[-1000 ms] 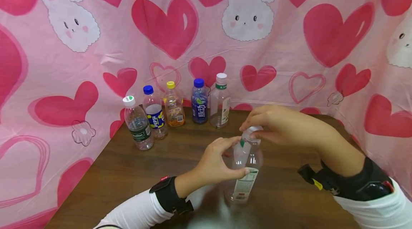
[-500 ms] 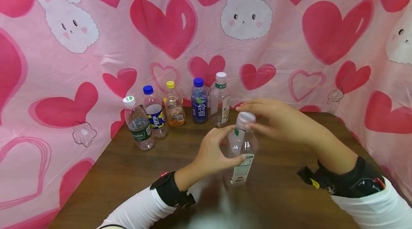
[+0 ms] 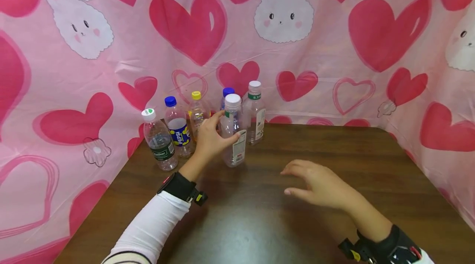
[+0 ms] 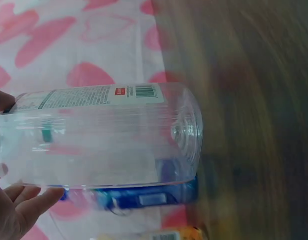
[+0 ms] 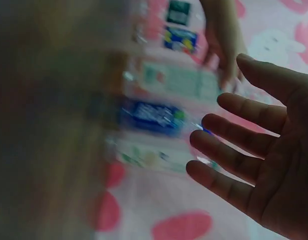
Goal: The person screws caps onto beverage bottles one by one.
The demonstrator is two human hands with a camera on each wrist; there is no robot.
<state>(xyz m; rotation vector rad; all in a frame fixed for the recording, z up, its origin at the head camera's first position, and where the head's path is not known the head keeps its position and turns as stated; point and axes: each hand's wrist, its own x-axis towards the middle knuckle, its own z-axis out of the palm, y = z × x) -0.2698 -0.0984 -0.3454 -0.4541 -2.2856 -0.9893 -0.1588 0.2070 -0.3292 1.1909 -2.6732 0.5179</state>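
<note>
My left hand [image 3: 211, 137] grips a clear plastic bottle [image 3: 233, 142] with a white cap and a pale label, thumb on one side and fingers on the other. The bottle is upright in front of a blue-capped blue-labelled bottle [image 3: 227, 92], which it largely hides. Whether its base touches the table cannot be told. In the left wrist view the clear bottle [image 4: 114, 137] fills the middle, with fingertips at its upper end. Over the table to the right, my right hand [image 3: 319, 183] holds nothing; its fingers [image 5: 238, 145] are spread apart in the right wrist view.
A similar white-capped bottle [image 3: 254, 115] stands just right of the held one. To the left are a green-labelled bottle [image 3: 160, 148], a Pepsi bottle [image 3: 179, 132] and a yellow-capped bottle [image 3: 198, 111]. Behind the brown table [image 3: 334, 148] hangs a pink heart-patterned cloth [image 3: 282, 62].
The left hand has carried the clear bottle left and back towards the row of bottles. My right hand has come off its cap and moved lower and to the right.
</note>
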